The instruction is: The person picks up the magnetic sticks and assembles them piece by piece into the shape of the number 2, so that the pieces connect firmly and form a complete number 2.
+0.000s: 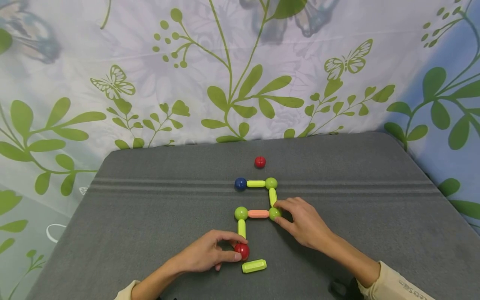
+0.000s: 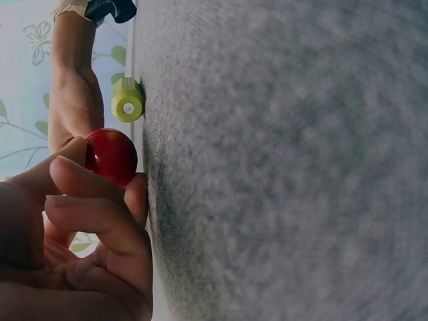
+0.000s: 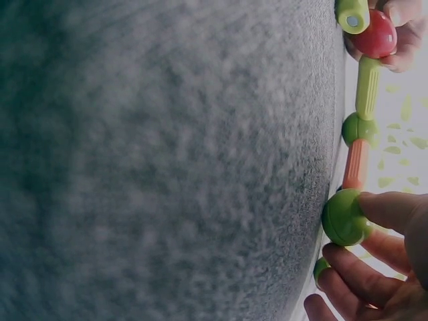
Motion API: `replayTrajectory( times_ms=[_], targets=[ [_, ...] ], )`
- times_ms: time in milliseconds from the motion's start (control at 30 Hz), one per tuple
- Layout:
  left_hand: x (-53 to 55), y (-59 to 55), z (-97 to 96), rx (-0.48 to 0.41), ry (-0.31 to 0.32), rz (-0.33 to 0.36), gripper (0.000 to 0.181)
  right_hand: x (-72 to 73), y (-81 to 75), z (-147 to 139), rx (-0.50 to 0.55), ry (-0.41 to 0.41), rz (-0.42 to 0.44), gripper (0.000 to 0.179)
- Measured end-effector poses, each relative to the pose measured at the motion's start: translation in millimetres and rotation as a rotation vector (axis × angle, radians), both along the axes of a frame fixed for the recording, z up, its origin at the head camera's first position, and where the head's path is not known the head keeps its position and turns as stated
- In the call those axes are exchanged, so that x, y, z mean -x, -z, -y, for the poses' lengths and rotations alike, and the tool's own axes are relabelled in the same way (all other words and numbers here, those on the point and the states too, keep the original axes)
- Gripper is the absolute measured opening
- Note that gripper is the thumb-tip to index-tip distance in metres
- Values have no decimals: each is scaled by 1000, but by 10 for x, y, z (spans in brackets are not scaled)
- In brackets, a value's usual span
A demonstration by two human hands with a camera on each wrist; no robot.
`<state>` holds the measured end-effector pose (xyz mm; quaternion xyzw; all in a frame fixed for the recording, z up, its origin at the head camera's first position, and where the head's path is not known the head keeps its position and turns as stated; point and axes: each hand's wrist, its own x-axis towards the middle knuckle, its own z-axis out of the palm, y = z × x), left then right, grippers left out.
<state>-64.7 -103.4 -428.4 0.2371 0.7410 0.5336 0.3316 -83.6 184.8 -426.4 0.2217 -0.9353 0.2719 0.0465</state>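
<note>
My left hand [image 1: 206,252] pinches a red ball [image 1: 242,251] between thumb and fingers at the near end of a zigzag chain of rods and balls. My right hand [image 1: 305,223] holds a green ball [image 3: 344,217] at the chain's right corner with thumb and fingertips. From the red ball a yellow-green rod [image 1: 241,228] runs to another green ball [image 1: 241,213]. An orange rod [image 1: 258,213] joins that to the held green ball. Beyond it, a yellow-green rod [image 1: 272,196] leads to a far green ball [image 1: 271,183], then a further rod [image 1: 256,183] ends at a dark blue ball [image 1: 241,183].
A loose yellow-green rod [image 1: 254,266] lies just nearer than the left hand's red ball. Past the chain sits a separate red ball [image 1: 260,162]. Everything rests on a grey cloth-covered surface [image 1: 150,208], with a leaf-patterned curtain [image 1: 142,62] behind it.
</note>
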Motion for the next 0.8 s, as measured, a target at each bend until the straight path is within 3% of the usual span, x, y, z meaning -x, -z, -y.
replayTrajectory(
  times_ms=[467, 800],
  targets=[
    [-25, -31, -21, 33, -46, -44, 29, -1, 0, -2, 3, 6, 2, 29],
    [-21, -27, -28, 29, -53, -29, 28, 2, 4, -3, 7, 7, -4, 29]
  ],
)
